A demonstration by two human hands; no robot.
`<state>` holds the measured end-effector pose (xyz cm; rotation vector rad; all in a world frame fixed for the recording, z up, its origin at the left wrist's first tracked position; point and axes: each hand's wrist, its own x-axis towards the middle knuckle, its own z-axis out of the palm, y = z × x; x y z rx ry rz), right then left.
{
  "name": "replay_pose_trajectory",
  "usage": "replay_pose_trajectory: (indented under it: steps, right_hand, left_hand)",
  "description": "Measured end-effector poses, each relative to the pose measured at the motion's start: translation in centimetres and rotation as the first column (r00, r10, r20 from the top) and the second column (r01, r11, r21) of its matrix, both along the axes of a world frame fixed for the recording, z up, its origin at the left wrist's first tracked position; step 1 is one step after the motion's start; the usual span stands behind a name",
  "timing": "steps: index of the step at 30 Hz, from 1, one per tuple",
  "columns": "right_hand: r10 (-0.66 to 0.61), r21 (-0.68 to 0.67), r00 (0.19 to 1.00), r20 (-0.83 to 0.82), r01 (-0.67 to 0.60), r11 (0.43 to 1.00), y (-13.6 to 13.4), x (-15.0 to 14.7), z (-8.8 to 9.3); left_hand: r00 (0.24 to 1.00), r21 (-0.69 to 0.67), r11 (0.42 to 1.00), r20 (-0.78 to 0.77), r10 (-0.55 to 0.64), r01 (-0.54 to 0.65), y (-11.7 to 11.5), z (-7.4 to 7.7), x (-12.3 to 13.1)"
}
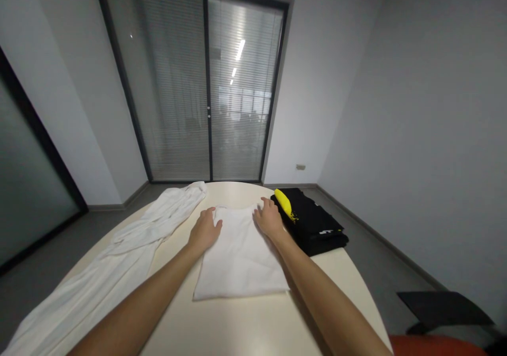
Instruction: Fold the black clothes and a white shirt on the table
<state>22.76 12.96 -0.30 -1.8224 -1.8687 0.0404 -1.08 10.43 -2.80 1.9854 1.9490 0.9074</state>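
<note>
A folded white garment (241,261), perhaps a T-shirt, lies flat on the round table in front of me. At its far left corner rests my left hand (206,231), thumb on the cloth and set apart from the fingers by the edge. My right hand (269,217) touches the far right corner, its fingers spread over the fabric. Neither hand visibly lifts the cloth. Close beside the right hand is a stack of folded black clothes (312,221) with a yellow print (283,202) on top.
A long, loosely laid white garment (130,245) runs along the left side of the pale round table (245,327). At the lower right stands a chair with a black armrest (443,307) and red seat (435,345). Beyond are glass doors (178,92) with blinds.
</note>
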Motion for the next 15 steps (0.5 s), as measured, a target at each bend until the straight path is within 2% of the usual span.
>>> replay_pose_trajectory:
  steps: [3, 6, 10, 12, 15]
  right_hand:
    - [-0.010, -0.075, 0.998, -0.055, 0.006, 0.997, -2.4, -0.1, 0.5]
    - [0.078, -0.208, 0.994, -0.073, -0.092, 0.974, -4.9, 0.0, 0.3]
    - [0.195, -0.270, 0.979, -0.064, -0.205, 0.941, -7.7, 0.1, 0.3]
    - [0.208, -0.324, 0.974, -0.086, -0.225, 0.919, -9.1, 0.4, 0.8]
    - [0.262, -0.447, 0.964, -0.054, -0.257, 0.857, -11.4, 1.0, 2.3]
  left_hand:
    - [0.997, -0.056, 0.998, -0.076, 0.009, -0.014, -2.3, 0.0, 0.0]
    - [0.991, -0.098, 0.995, -0.134, -0.003, -0.010, -4.0, 0.4, 0.2]
    - [0.983, -0.143, 0.989, -0.175, -0.049, 0.024, -5.8, 0.8, 0.3]
    - [0.979, -0.168, 0.984, -0.182, -0.089, 0.058, -6.9, 1.0, 0.1]
    - [0.969, -0.224, 0.967, -0.181, -0.166, 0.124, -9.0, 1.8, -0.6]
